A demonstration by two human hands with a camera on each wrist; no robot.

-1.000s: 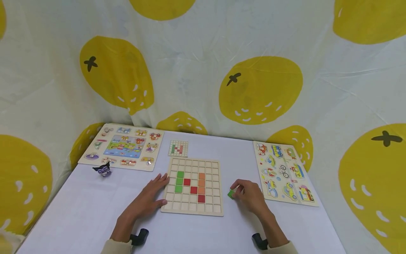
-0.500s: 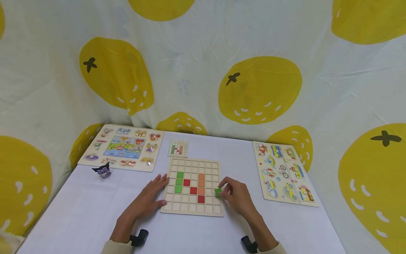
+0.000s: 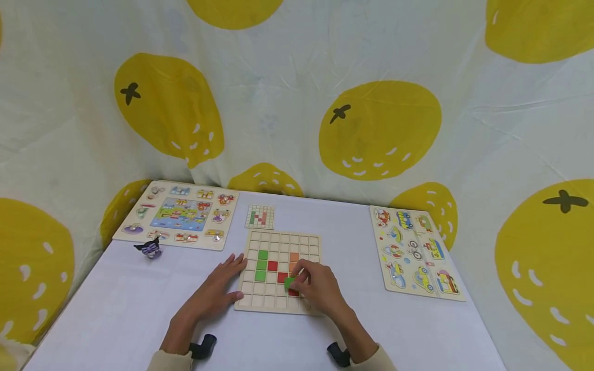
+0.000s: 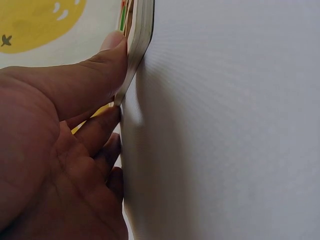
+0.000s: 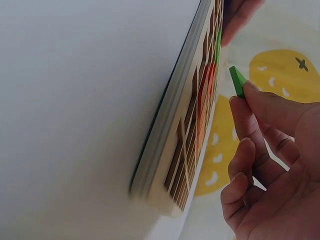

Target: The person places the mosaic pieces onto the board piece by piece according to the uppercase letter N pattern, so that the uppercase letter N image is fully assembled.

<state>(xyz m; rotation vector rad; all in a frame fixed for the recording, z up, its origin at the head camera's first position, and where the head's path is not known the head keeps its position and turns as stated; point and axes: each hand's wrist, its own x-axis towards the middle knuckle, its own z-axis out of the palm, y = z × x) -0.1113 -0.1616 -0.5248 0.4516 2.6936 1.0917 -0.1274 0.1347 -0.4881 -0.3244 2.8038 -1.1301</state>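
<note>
In the head view a wooden grid board (image 3: 261,303) lies mid-table, with green, red and orange square tiles set in its cells. My right hand (image 3: 320,288) pinches a green tile (image 5: 237,82) between thumb and forefinger. The tile is held above the board, over its lower right part, and overlaps a red tile (image 3: 293,292) in the head view. The hand hides some of the orange tiles. My left hand (image 3: 215,288) rests at the board's left edge, fingers extended. In the left wrist view its thumb (image 4: 95,75) touches the board's rim.
Behind the board lies a small pattern card (image 3: 260,216) with a coloured grid. A picture puzzle board (image 3: 139,226) is at the back left, with a small dark figurine (image 3: 150,248) before it. Another vehicle puzzle board (image 3: 390,247) lies on the right.
My right hand has carried the green tile leftward from the table right of the board to over its cells. The left hand has stayed at the board's edge.
</note>
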